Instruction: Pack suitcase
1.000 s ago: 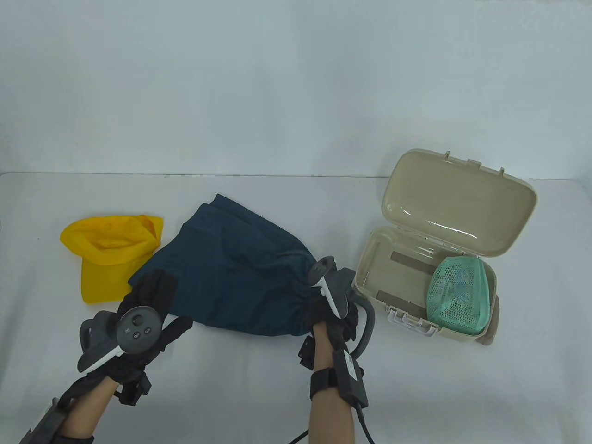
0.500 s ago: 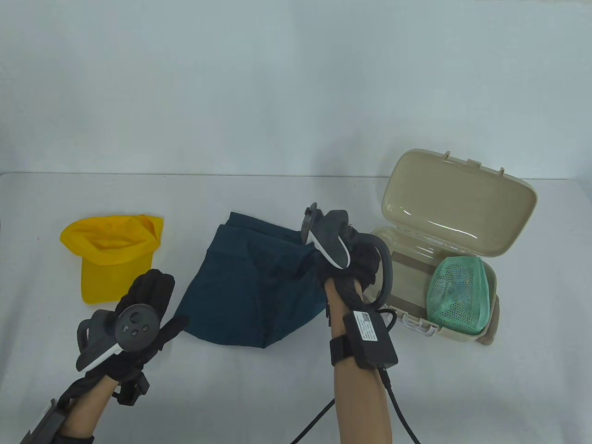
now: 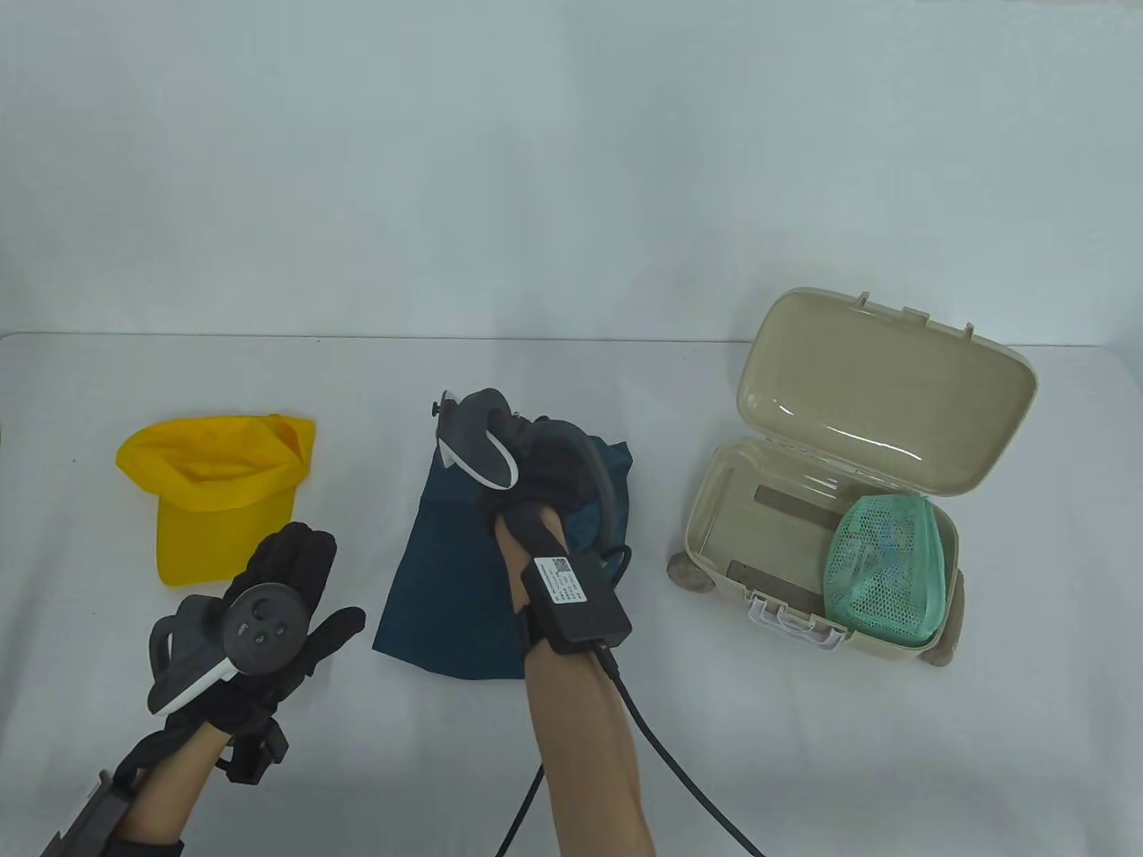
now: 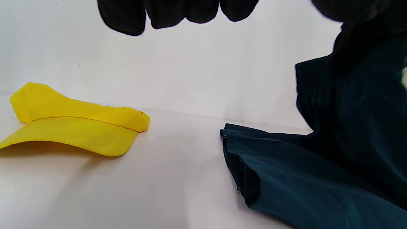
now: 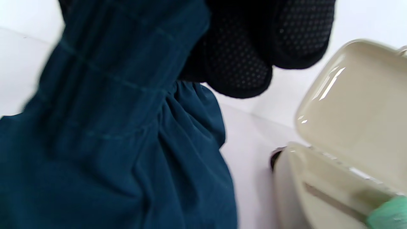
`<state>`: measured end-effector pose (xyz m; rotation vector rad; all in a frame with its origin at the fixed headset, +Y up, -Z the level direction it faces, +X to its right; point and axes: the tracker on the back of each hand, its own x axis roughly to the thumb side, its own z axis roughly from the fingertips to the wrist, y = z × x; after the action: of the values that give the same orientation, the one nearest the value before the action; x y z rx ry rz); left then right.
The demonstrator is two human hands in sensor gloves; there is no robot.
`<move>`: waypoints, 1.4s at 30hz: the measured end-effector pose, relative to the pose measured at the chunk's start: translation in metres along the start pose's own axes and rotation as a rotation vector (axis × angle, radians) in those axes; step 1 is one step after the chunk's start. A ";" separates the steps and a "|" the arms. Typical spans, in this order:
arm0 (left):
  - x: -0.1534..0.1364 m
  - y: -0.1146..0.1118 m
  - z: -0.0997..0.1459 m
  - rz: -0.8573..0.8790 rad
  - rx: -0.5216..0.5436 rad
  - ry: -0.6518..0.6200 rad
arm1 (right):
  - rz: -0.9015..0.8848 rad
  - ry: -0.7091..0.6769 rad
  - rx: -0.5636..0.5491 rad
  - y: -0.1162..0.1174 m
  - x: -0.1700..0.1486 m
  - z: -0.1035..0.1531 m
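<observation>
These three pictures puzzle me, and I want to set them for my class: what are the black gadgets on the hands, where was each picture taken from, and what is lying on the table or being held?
Those are a person's two hands in black sensor gloves, each with a tracker strapped to its back; no machine is involved. The wide picture looks down at the white table. The other two come from small cameras on each wrist.

On the table lie a yellow cap and an open beige suitcase with a green mesh pouch inside.

The right hand has a grip on dark teal shorts, folding them over. The left hand hovers open beside the cap, holding nothing.
</observation>
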<state>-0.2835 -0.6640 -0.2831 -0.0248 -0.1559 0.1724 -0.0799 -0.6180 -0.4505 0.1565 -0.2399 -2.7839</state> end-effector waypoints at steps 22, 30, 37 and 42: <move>0.005 0.007 -0.041 0.078 -0.124 0.080 | -0.348 -0.041 -0.010 -0.004 -0.071 0.000; 0.041 -0.017 -0.117 0.162 -0.228 0.178 | -0.528 -0.002 0.187 0.066 -0.110 -0.012; 0.034 -0.069 -0.149 0.237 -0.339 0.362 | -0.569 -0.008 0.318 0.125 -0.102 -0.017; 0.030 -0.091 -0.156 0.204 -0.444 0.461 | -0.562 0.001 0.363 0.146 -0.091 -0.023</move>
<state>-0.2149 -0.7504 -0.4288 -0.5208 0.2725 0.3279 0.0554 -0.7253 -0.4386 0.3608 -0.8136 -3.2602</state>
